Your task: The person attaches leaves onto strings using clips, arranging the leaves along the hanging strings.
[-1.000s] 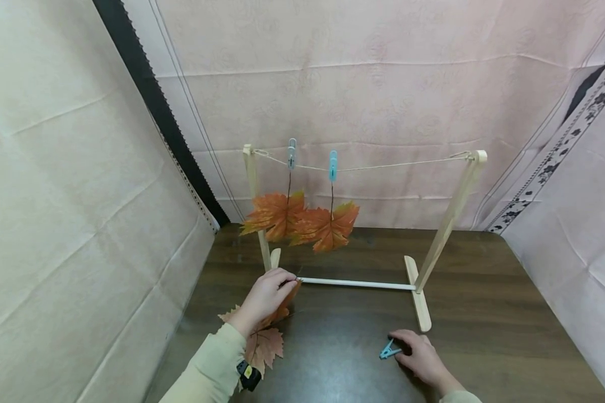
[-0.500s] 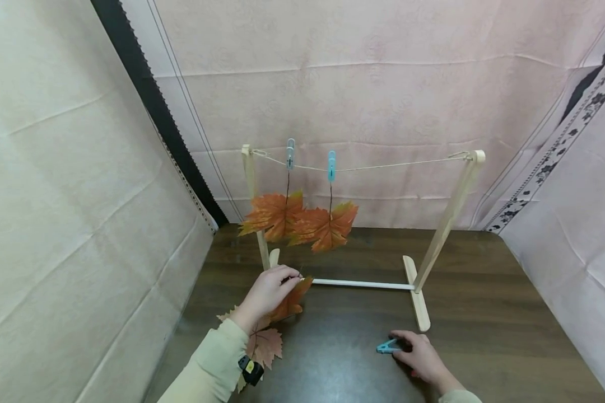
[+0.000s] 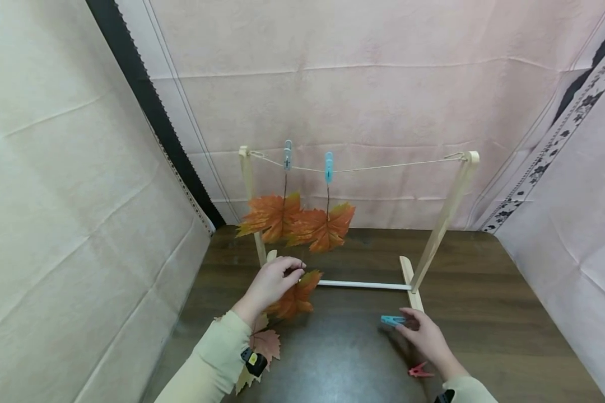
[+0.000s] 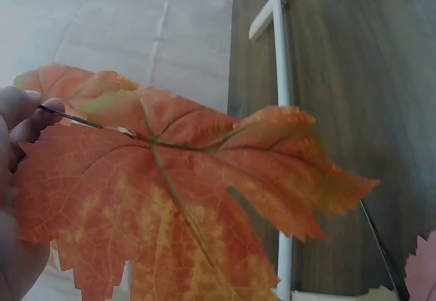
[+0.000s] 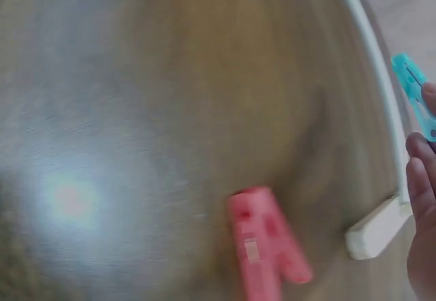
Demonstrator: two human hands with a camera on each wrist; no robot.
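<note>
My left hand pinches the stem of an orange maple leaf, which hangs just in front of the rack's white bar. In the left wrist view the leaf spreads wide, its stem between thumb and fingers. My right hand grips a blue clothespin above the table, its tip pointing left. Two more orange leaves hang by their stems from the string, one under a pale blue clothespin and the other under a bright blue clothespin.
A red clothespin lies on the table under my right wrist. Pinkish and pale leaves lie beneath my left forearm. The wooden rack has a left post, a right post and a white bottom bar.
My left hand has lifted the leaf up and to the right, off the pile. My right hand has risen with the blue clothespin, uncovering the red one.
</note>
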